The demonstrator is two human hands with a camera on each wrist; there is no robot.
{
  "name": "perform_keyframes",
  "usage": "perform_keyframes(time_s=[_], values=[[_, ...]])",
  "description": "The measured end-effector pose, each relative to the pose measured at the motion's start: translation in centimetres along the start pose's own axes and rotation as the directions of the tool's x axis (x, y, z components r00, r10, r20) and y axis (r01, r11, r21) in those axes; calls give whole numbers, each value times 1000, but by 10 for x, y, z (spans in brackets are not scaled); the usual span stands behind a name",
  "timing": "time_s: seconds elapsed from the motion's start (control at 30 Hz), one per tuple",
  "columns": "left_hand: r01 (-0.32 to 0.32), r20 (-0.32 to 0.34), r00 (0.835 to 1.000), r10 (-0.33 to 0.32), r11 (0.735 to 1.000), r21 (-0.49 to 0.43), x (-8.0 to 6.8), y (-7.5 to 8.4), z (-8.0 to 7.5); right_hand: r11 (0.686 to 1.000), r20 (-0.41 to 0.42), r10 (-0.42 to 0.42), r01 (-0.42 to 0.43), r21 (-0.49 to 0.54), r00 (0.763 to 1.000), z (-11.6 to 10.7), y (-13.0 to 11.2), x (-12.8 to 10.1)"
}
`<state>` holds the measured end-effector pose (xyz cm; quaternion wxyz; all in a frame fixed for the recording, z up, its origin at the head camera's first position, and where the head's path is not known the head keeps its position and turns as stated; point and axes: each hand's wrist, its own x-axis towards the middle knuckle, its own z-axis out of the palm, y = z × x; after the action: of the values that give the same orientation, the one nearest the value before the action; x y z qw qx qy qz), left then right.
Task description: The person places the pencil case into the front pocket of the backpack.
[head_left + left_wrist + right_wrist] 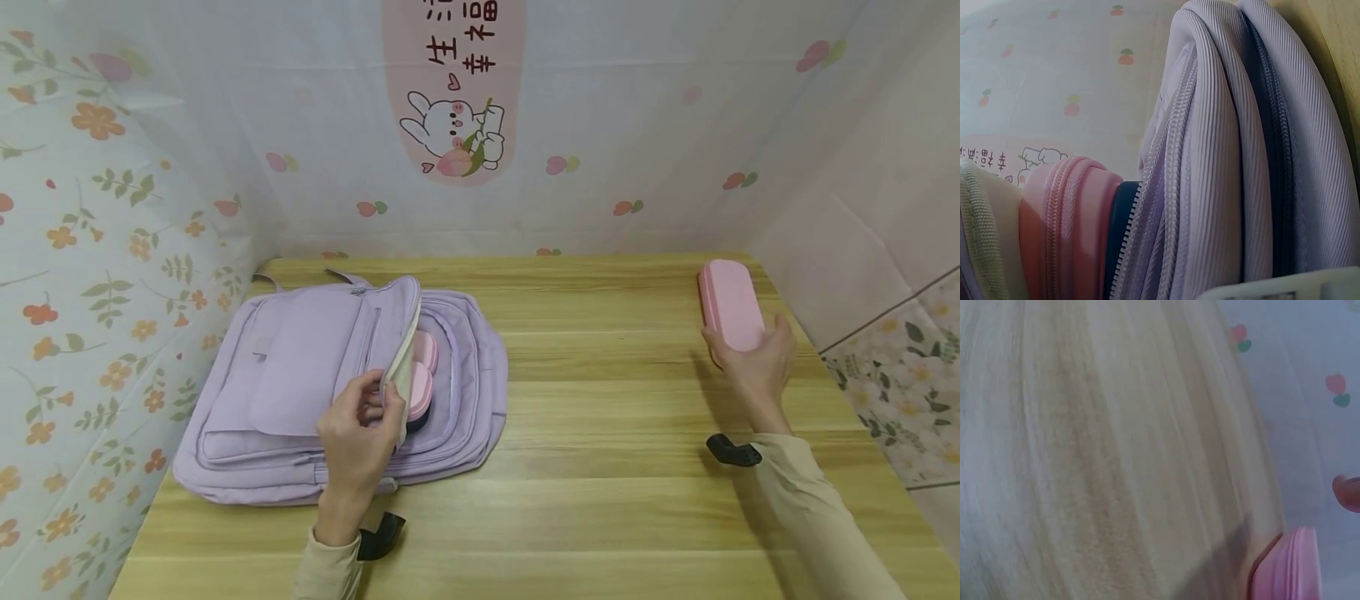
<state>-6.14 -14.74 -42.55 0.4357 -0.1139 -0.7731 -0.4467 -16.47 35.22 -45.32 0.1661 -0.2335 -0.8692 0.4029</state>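
Backpack [300,358] lies on the left of our table [600,467], and our left hand [360,425] pinches the edge of its raised flap [403,379]; two pink pouches [420,383] sit in the open pocket just right of that hand. At the far right we see a pink case [731,300], well apart from the backpack. Our right hand [756,362] is spread wide around its near end, thumb left, fingers right; whether they touch it we cannot tell.
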Motion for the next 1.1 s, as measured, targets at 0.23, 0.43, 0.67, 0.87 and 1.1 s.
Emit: perform_keyframes(time_s=[0.23, 0.43, 0.67, 0.87, 1.1], values=[[-3, -4, 1000, 3, 1000, 4, 0, 1, 0, 999, 38, 38, -37, -8, 999, 1, 13, 4], [-12, -13, 1000, 12, 1000, 14, 1, 0, 0, 997, 38, 73, -73, 1, 997, 5, 18, 6], [-14, -13, 1000, 14, 1000, 12, 1, 0, 0, 995, 36, 98, -97, -27, 995, 5, 20, 7], [-20, -6, 1000, 20, 1000, 9, 1, -1, 1, 991, 15, 107, -106, -78, 994, 6, 25, 6], [-26, -6, 1000, 27, 999, 35, -1, 0, 1, 992, 13, 102, -101, -70, 995, 6, 24, 3]])
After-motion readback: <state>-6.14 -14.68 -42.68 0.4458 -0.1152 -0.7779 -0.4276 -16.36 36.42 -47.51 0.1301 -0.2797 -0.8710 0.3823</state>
